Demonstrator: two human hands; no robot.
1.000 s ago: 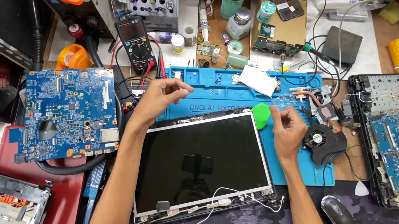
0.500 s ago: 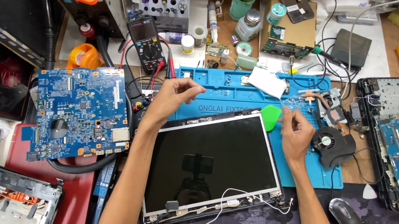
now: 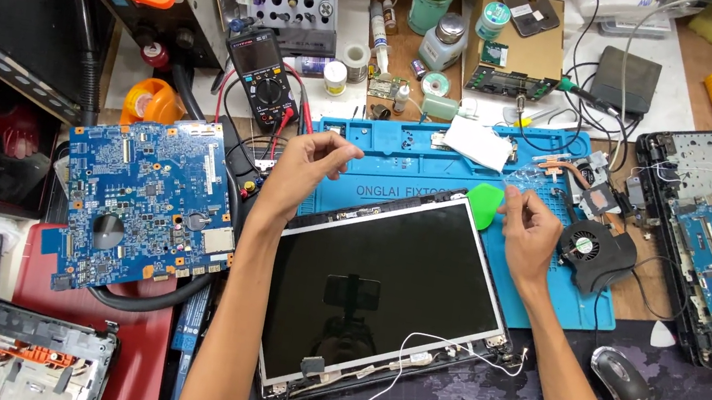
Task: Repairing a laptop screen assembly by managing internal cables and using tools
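Both hands (image 3: 305,164) (image 3: 528,230) raised — fingers curled.

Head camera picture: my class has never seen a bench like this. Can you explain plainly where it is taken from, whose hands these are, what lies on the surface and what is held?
The one picture comes from a camera worn on the person's head, looking down at their own bare hands. The right hand pinches a green plastic pick at the top corner of a bare laptop screen panel, which lies partly on a blue work mat. The left hand hovers above the panel's other top corner, holding nothing visible. Around them lie a blue circuit board, a multimeter, a cooling fan and a mouse.
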